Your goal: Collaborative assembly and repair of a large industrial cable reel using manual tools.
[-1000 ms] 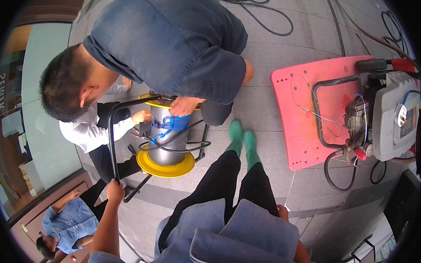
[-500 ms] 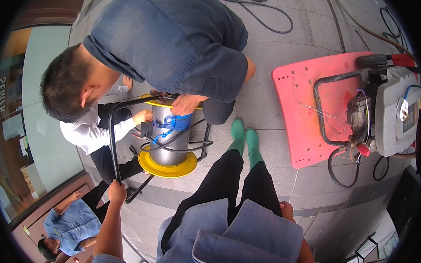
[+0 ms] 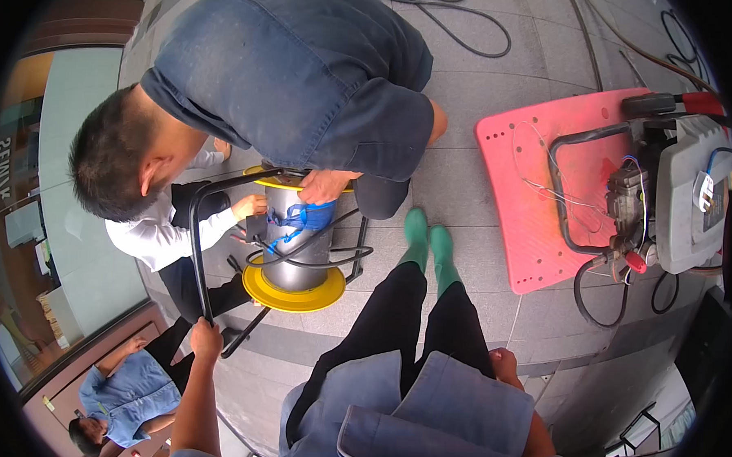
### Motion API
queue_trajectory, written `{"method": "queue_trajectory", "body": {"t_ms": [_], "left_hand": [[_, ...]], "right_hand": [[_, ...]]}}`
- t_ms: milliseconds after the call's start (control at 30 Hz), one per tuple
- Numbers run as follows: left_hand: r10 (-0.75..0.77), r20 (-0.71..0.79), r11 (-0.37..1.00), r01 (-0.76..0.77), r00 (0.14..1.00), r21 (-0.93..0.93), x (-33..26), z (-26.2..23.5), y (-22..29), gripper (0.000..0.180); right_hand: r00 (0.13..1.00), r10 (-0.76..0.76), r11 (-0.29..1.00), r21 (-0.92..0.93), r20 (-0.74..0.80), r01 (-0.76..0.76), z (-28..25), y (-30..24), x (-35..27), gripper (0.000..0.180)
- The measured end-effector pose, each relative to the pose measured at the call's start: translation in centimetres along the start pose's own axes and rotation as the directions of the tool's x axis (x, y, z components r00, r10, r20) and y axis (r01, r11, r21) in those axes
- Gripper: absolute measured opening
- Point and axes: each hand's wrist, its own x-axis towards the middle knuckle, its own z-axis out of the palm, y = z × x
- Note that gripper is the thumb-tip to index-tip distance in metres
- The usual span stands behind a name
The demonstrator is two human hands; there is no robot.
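Gripping the likely rigid, heavy black frame [image 3: 197, 258] by its tube, my left hand [image 3: 207, 338] has the reel [image 3: 298, 278] at one o'clock; my right hand's [image 3: 504, 365] state I cannot tell.

Drum [image 3: 298, 277] looks like smooth bare metal with a soft sheen, and its yellow rims [image 3: 259, 291] are way glossier, like paint. Frame [image 3: 199, 262] is black tube, smooth, probably painted metal. Can't tell if the blue strap [image 3: 311, 218] is cloth or plastic. Red platform [image 3: 523, 227] reads as matt, scuffed plastic, boots [image 3: 416, 226] as smooth rubber. Floor [image 3: 458, 179] is matt tile, stone-like. Dark shirt [image 3: 254, 68]: dusty matt cloth.
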Motion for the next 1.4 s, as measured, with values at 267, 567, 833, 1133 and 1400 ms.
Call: {"method": "queue_trajectory", "body": {"t_ms": [267,567,833,1133,1400], "left_hand": [[-0.003,-0.005,1.0,0.003,1.0,0.007,-0.1,0.0,0.0,0.023],[-0.022,0.004,1.0,0.022,1.0,0.012,-0.2,-0.2,0.2,0.023],[-0.025,-0.012,1.0,0.025,1.0,0.006,-0.4,-0.5,0.5,0.023],[-0.036,-0.012,0.999,0.036,0.999,0.006,-0.4,-0.5,0.7,0.023],[-0.031,-0.026,0.999,0.031,0.999,0.005,-0.4,-0.3,0.6,0.023]], "right_hand": [[0.999,-0.031,0.999,0.039,0.033,0.03,-0.9,-0.7,0.6,0.023],[0.995,0.005,0.983,0.18,0.1,-0.023,-0.8,0.5,1.9,0.021],[0.99,0.054,0.976,0.202,0.133,-0.081,-1.5,-0.3,2.1,0.017],[0.989,0.039,0.971,0.227,0.142,-0.071,-1.3,1.0,2.9,0.021],[0.989,0.005,0.979,0.203,0.15,-0.036,-1.7,0.7,3.4,0.019]]}}
